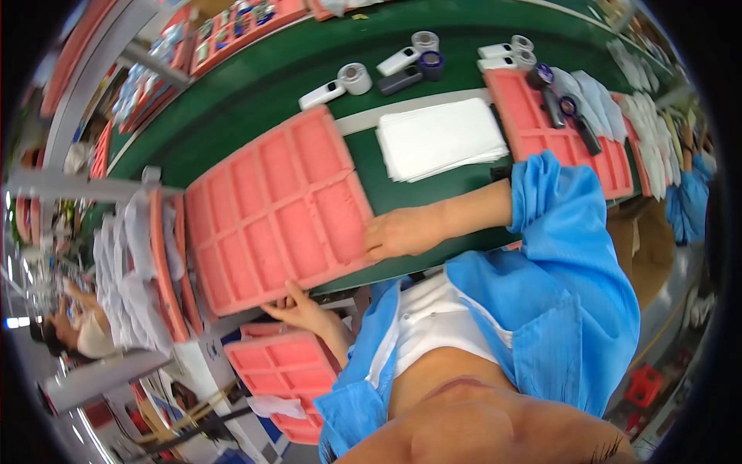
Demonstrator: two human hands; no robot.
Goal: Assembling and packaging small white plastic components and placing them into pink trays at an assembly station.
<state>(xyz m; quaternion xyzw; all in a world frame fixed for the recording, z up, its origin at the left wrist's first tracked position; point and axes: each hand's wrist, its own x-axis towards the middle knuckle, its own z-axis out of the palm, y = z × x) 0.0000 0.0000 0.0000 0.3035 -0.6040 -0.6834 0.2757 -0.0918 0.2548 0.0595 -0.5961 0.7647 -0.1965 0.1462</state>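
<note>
An unfilled pink compartment tray (270,205) lies tilted over the near-left part of the green bench. My left hand (301,311) is closed on its near edge, thumb up by the rim and the other fingers partly underneath. At the tray's right edge, my right hand (402,233) bends its fingers around the rim; the fingertips are partly hidden. To the right of the tray, beyond my right forearm, lies a stack of white sheets (442,139).
White handheld devices with round heads (340,87) and a dark one (410,76) lie farther back on the bench (255,93). Another pink tray (533,116) at right holds dark devices and bagged items. Trays with white bags (131,263) stand left; a pink tray (282,371) sits below.
</note>
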